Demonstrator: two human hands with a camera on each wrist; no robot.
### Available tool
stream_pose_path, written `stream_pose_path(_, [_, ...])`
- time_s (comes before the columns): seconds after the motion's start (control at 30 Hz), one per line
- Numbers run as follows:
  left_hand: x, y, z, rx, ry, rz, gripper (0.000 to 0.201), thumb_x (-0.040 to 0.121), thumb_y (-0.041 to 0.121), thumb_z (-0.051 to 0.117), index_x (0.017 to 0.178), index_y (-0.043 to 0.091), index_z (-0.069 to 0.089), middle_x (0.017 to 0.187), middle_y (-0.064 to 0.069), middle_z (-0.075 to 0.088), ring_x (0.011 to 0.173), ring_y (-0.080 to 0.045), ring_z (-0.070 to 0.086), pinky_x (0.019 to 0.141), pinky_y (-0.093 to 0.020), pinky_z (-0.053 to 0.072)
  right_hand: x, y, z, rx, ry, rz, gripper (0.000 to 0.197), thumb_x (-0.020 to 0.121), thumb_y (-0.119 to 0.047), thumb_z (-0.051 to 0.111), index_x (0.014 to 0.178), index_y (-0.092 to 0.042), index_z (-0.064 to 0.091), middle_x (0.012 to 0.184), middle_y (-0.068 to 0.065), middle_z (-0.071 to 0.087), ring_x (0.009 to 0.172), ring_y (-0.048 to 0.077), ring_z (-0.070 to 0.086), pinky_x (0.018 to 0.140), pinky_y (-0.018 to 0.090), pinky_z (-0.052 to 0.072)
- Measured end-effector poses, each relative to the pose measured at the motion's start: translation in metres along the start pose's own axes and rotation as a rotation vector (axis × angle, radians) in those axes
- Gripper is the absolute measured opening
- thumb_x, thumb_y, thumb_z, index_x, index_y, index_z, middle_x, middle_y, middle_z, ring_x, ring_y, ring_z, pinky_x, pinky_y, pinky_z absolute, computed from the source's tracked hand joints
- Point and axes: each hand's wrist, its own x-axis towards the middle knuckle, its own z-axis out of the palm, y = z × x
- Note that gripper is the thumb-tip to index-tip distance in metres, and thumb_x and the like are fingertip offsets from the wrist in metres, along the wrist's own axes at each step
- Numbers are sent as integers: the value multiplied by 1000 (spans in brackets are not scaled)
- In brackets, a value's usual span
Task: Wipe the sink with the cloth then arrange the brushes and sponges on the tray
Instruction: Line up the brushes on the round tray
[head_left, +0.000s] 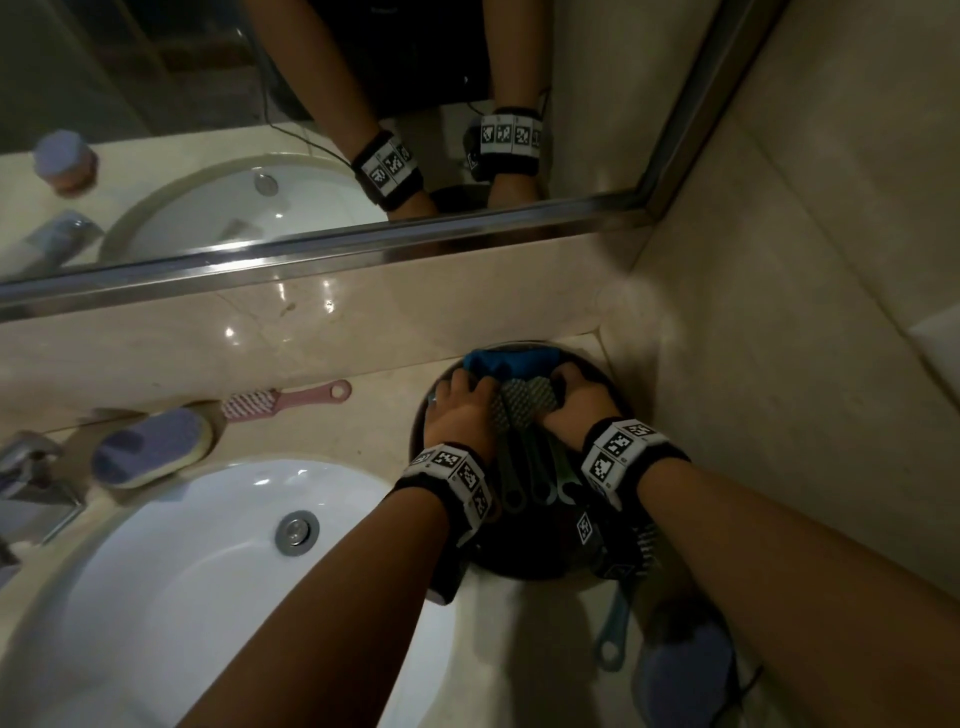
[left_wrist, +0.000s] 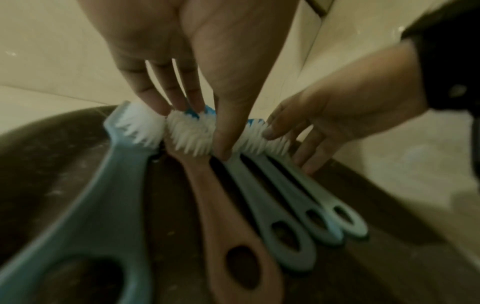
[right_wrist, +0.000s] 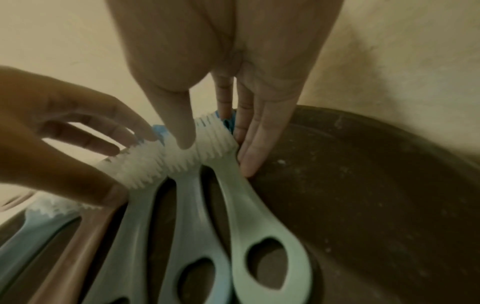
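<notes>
Faucet far left, at the sink rim. Sink is white, drain in the middle. On the counter behind it: purple-topped sponge, then a pink brush lying flat, handle toward the tray.

Right of the sink, a dark round tray sits in the corner by the wall. On it, a row of brushes side by side, bristles up, handles toward the person: blue brush leftmost, tan brush next, then three green brushes. Blue cloth lies at the tray's far edge, just behind the bristle heads.

Left hand: fingers straight and spread, tips on the bristle heads of the left brushes, thumb between the tan and first green one. Not wrapped round anything.

Right hand: fingers straight, pressed along the outer side of the rightmost green brush, thumb on top of the bristles. Flat push, no grasp.

Another blue brush sticks off the tray's near edge. Second purple sponge on the counter under the right forearm.
</notes>
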Motion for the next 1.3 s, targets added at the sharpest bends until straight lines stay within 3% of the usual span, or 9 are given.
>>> stream_pose_path(0.2, [2,1,-6,19,-18,10,50,88,33,55,135,20,42,136,-12,39,125,-34,37,105,-43,35,3,8,1,-26,48,-23,52,85,-27,63,130,-8,45,123,21,57,110,36,56,89,37,47])
stream_pose_path(0.4, [-2,2,-11,-1,-152,46,60,88,29,56,142,17,32,145,-12,34,132,-34,34,110,-45,31,-2,8,-14,-135,-11,-66,61,84,-26,63,139,-14,39,135,17,50,117,34,54,97,37,47])
stream_pose_path(0.6, [-22,4,-30,-58,-75,58,61,89,38,54,144,22,31,154,-6,25,141,-28,25,114,-48,26,-28,7,-37,-336,70,-145,68,82,-40,65,141,-20,37,139,15,45,127,33,42,106,39,39])
stream_pose_path(0.7, [-36,6,-36,-49,-79,54,63,90,38,55,145,22,29,155,-5,23,141,-29,24,113,-50,26,-46,6,-41,-431,52,-192,68,84,-35,64,143,-22,33,143,16,37,132,35,34,110,38,33])
stream_pose_path(0.77, [-48,8,-38,-41,-93,64,65,89,36,56,146,22,27,155,-6,22,141,-29,23,112,-52,27,-60,7,-42,-426,37,-210,68,85,-29,64,144,-23,31,146,16,32,134,34,31,109,36,34])
stream_pose_path(1.03, [-105,23,-31,-14,-132,135,71,86,30,63,146,18,26,152,-8,24,139,-31,26,110,-50,31,-116,30,-30,-335,65,-161,61,83,-23,67,137,-23,39,141,13,36,120,30,49,97,32,43])
stream_pose_path(1.3, [-155,45,1,-81,-183,301,56,87,25,61,138,16,39,143,-11,35,130,-32,39,110,-40,33,-163,67,-15,-358,-3,-40,56,83,-17,65,134,-18,44,137,15,38,117,33,50,99,31,41])
